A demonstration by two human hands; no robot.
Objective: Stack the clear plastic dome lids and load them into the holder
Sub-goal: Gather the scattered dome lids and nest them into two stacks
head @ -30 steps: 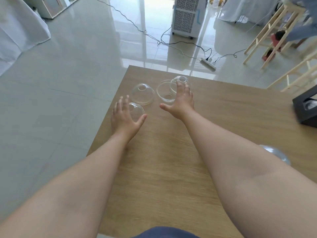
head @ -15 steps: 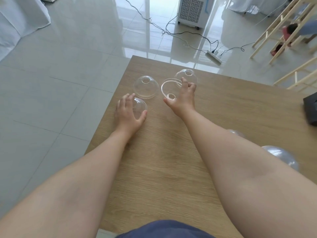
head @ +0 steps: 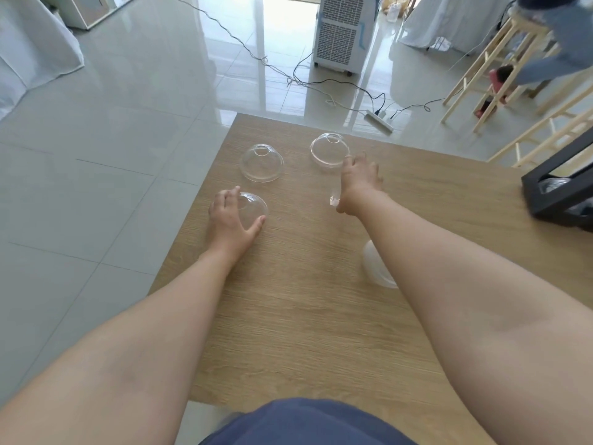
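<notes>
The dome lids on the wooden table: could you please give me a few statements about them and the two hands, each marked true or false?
1. The left hand grips a dome lid near the table's left edge. True.
2. The right hand is flat on the table with nothing in it. False: it holds a clear lid, mostly hidden under it.
3. A free lid sits dome-up beyond the left hand. True.
4. The black holder stands at the table's left edge. False: it is on the right.
5. All the lids are stacked. False: several lie apart.
</notes>
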